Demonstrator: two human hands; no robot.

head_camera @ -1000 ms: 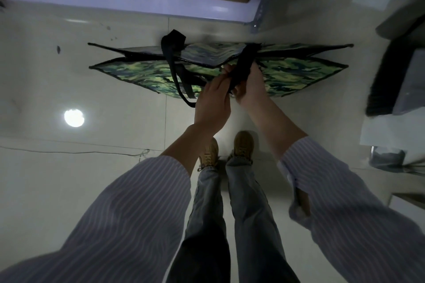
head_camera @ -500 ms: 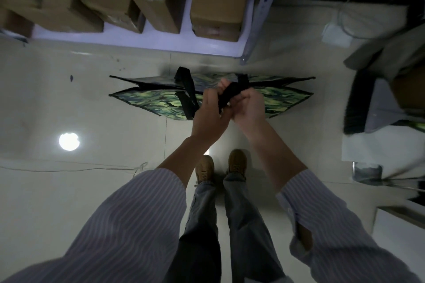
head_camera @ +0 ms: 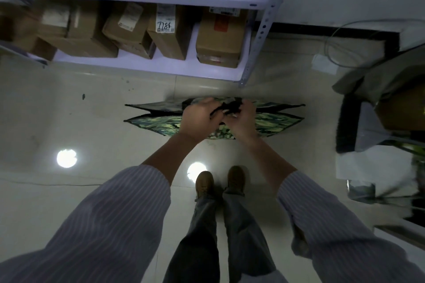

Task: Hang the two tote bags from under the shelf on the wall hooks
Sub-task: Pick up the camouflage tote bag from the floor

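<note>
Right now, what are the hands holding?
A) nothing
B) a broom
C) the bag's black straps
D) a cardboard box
C: the left hand and right hand both grip the bunched black straps above the camouflage bag.

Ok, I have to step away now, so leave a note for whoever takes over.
Left hand and right hand: both grip the bunched black webbing straps.
The green camouflage tote bag hangs below them, in front of the white metal shelf; one bag or two, I cannot tell.
Done: out from under the shelf.
Left: hang on the wall hooks, not in view.
</note>
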